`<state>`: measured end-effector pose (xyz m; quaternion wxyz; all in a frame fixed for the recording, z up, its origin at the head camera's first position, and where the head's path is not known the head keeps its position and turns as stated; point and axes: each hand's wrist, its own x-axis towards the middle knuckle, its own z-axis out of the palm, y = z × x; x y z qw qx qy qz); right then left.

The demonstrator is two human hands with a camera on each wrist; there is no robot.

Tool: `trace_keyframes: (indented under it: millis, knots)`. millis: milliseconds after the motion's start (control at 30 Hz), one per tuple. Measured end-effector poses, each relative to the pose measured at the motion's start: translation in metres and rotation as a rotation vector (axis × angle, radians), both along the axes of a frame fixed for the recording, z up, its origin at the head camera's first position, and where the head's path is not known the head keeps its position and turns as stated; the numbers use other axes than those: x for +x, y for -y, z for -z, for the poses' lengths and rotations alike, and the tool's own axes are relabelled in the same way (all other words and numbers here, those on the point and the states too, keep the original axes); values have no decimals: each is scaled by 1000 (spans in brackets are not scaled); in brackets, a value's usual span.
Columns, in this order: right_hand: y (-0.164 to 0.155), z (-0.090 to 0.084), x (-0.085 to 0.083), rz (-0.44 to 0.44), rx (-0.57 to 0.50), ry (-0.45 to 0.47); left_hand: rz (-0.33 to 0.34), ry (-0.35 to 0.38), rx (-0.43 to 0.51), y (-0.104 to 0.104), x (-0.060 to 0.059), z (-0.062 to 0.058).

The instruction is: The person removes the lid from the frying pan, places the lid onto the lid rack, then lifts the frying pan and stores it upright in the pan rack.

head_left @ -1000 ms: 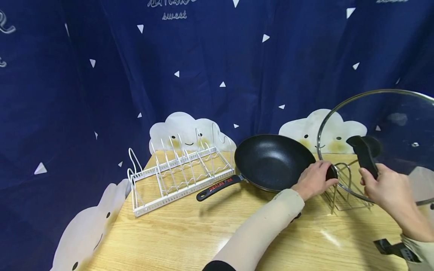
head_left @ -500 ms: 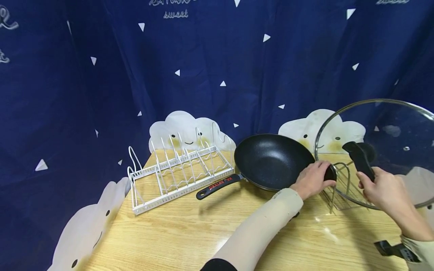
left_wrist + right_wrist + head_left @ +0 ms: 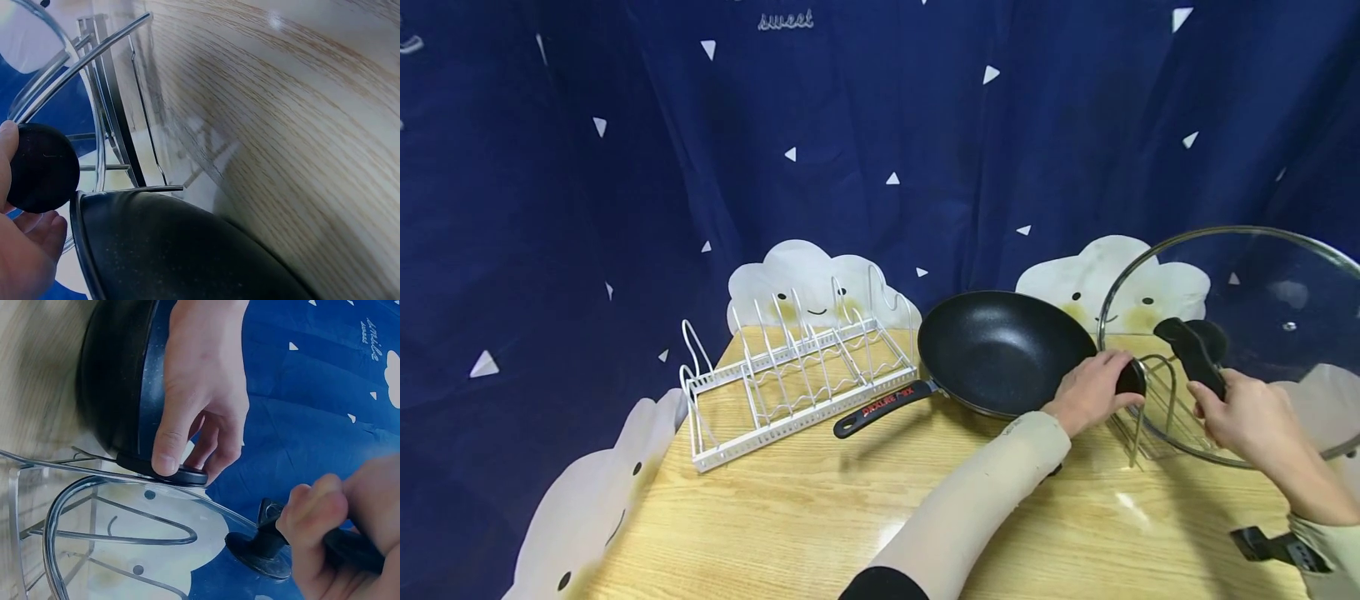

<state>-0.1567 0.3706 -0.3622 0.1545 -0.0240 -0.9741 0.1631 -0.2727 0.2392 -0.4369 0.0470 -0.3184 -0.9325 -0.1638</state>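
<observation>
Beside the pan point(image 3: 1000, 350), the lid point(image 3: 1262, 333) rim enters the steel rack point(image 3: 1157, 408).

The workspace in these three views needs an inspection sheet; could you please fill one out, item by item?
Surface: wooden table, glare patches.
Job's things: glass lid stands tilted in the metal rack; black knob on the rack's end.
Clutter: black pan beside that rack; empty white rack.
Grippers: left hand grips the knob; right hand holds the lid's handle.
Cables: nothing seen.
Surroundings: blue curtain with clouds.
</observation>
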Motion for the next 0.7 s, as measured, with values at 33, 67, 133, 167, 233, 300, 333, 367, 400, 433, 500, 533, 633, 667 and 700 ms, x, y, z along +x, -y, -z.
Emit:
trace_keyframes:
  millis: [33, 67, 133, 167, 233, 300, 333, 367, 400, 433, 500, 533, 633, 667, 700]
  knots:
    - [-1, 0, -1, 0, 3, 4, 1, 4, 2, 0, 0, 0]
    - [-1, 1, -1, 0, 3, 7, 2, 7, 4, 0, 0, 0]
    - [-2, 2, -3, -4, 10, -4, 3, 9, 3, 0, 0, 0]
    - [-3, 2, -4, -7, 16, -10, 4, 8, 5, 0, 0, -1]
    - [-3, 2, -6, -18, 20, -13, 5, -3, 3, 0, 0, -1]
    - [-4, 2, -8, -30, 20, -12, 8, -15, 3, 0, -1, 0]
    - [-4, 2, -9, -37, 15, -6, 10, -20, 2, 0, -1, 0]
    - [-4, 2, -9, -40, 6, 10, 13, -23, 4, 1, -1, 0]
    - [-4, 2, -10, -44, 1, 18, 15, -25, 2, 0, -1, 0]
    - [-4, 3, -10, -45, -4, 28, 16, -25, 4, 1, -1, 0]
    - [-3, 3, -11, -42, -10, 38, 19, -29, 4, 1, -1, 0]
    - [-3, 4, -12, -42, -9, 40, 19, -31, 4, 1, -1, 0]
    - [-3, 7, -15, -43, 0, 34, 18, -40, 9, 1, -1, 0]
    - [-3, 8, -16, -47, 1, 28, 19, -43, 10, 2, -1, 0]
    - [-3, 8, -17, -50, 3, 23, 19, -44, 12, 1, -1, 0]
